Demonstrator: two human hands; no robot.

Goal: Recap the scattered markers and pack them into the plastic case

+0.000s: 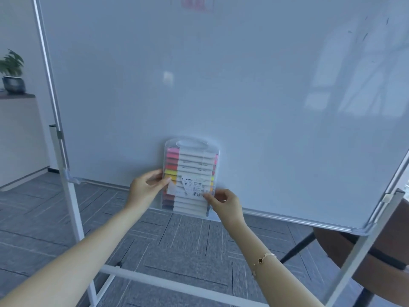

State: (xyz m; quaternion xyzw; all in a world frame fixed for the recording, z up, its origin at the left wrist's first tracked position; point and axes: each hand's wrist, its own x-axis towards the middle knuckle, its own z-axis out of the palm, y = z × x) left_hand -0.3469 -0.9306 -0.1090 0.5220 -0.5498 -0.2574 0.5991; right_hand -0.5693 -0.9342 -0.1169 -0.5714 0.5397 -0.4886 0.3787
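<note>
A clear plastic case (191,145) with a carry handle on top stands upright against the whiteboard, its lower edge on the board's ledge. Inside it lie several markers (194,160) stacked in a row, with white barrels and coloured caps from pink through yellow to dark brown. A white label with a barcode (190,185) is on its front. My left hand (147,186) grips the case's left edge, thumb on the front. My right hand (223,201) pinches the lower right edge near the barcode.
The large whiteboard (221,85) on a white wheeled frame (75,209) fills the view, over grey carpet tiles. A brown round table (380,247) stands at the right behind the frame. A potted plant (13,72) sits on a cabinet at far left.
</note>
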